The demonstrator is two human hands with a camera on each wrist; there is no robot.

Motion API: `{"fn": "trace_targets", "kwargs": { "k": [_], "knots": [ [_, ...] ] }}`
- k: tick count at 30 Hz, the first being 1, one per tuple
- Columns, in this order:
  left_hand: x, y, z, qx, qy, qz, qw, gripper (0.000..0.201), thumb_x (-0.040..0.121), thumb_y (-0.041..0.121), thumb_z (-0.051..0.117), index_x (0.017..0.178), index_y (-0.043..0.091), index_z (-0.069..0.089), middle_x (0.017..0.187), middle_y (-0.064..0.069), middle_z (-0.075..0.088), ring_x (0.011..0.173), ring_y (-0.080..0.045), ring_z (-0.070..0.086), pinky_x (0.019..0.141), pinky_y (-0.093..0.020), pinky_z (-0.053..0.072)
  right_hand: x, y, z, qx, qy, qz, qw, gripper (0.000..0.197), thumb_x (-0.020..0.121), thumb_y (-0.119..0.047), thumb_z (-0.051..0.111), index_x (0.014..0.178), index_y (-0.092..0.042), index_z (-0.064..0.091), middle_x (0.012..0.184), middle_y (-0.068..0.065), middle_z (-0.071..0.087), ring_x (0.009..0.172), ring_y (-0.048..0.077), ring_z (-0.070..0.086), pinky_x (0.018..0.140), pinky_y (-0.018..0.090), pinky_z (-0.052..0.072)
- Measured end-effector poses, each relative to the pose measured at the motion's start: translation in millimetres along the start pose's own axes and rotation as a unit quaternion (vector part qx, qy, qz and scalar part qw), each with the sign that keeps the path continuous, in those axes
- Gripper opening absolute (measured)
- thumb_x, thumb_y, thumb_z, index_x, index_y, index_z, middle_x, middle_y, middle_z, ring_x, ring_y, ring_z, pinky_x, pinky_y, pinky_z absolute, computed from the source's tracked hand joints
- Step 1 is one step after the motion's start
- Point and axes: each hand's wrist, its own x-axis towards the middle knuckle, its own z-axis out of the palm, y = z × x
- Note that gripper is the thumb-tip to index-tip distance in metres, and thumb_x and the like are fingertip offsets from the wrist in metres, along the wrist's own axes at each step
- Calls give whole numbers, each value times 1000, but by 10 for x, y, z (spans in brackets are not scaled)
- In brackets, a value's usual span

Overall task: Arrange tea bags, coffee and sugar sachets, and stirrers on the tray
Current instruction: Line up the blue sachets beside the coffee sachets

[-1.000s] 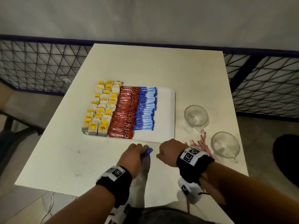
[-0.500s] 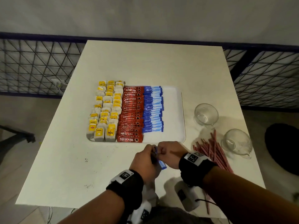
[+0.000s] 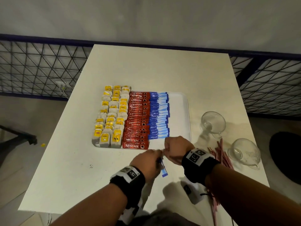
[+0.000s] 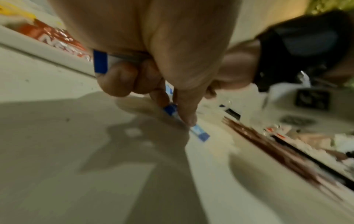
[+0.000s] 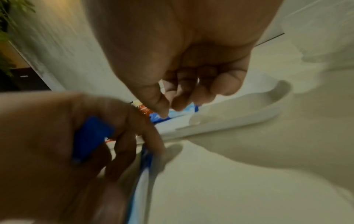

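The white tray [image 3: 178,115] holds rows of yellow-tagged tea bags [image 3: 112,118], red coffee sachets [image 3: 138,119] and blue sugar sachets [image 3: 158,116]; its right strip is bare. My left hand [image 3: 147,162] hovers just in front of the tray and grips blue sugar sachets [image 4: 100,62]. One of them [image 3: 164,169] hangs down from its fingertips. My right hand [image 3: 173,148] is at the tray's near edge, fingers curled. Its thumb and forefinger [image 5: 162,112] pinch a thin pale strip, seemingly a sachet's edge. Red stirrers [image 3: 221,155] lie on the table to the right.
Two glass cups [image 3: 212,122] [image 3: 244,152] lie right of the tray, by the stirrers. The white table [image 3: 146,66] stands against a dark mesh railing [image 3: 40,69]. A black mat lies on the floor at far right.
Both hands met over the blue sachets in front of the tray. My right hand has since drawn away from the left one, up to the tray's near edge.
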Motion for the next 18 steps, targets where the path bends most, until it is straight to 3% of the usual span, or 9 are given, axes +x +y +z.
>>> {"fn": "trace_targets", "kwargs": {
  "k": [3, 6, 9, 14, 18],
  "knots": [
    [8, -28, 99, 69, -45, 14, 997, 38, 94, 32, 44, 132, 32, 51, 133, -1, 52, 109, -31, 59, 90, -36, 49, 247, 95, -44, 4, 64, -33, 997, 29, 93, -31, 48, 120, -25, 58, 121, 3, 57, 110, 26, 54, 94, 37, 44],
    [-19, -105, 73, 83, -55, 16, 995, 39, 95, 29, 43, 133, 31, 50, 138, -3, 48, 111, -31, 59, 92, -38, 49, 525, 111, -141, -45, 98, -87, 990, 38, 97, -28, 48, 133, -22, 54, 135, 6, 50, 119, 29, 49, 104, 38, 37],
    [-66, -191, 36, 94, -56, 8, 994, 37, 95, 28, 42, 131, 30, 51, 137, -4, 48, 111, -30, 60, 93, -37, 49, 705, 61, -210, -104, 86, -103, 985, 43, 100, -30, 43, 142, -21, 43, 149, 6, 38, 133, 26, 38, 111, 36, 31],
    [-103, -263, 30, 99, -62, 7, 993, 34, 96, 28, 41, 129, 29, 49, 134, -4, 49, 107, -31, 61, 89, -40, 51, 765, -15, -196, -142, 42, -90, 985, 39, 98, -23, 46, 136, -22, 50, 146, 7, 39, 131, 29, 38, 104, 40, 38],
    [-101, -284, 37, 96, -58, 6, 994, 34, 96, 30, 43, 129, 28, 49, 135, -5, 49, 105, -31, 62, 88, -39, 52, 741, 3, -177, -138, 65, -89, 984, 46, 100, -34, 44, 144, -24, 39, 151, 2, 35, 133, 27, 36, 109, 38, 36]
  ]
}}
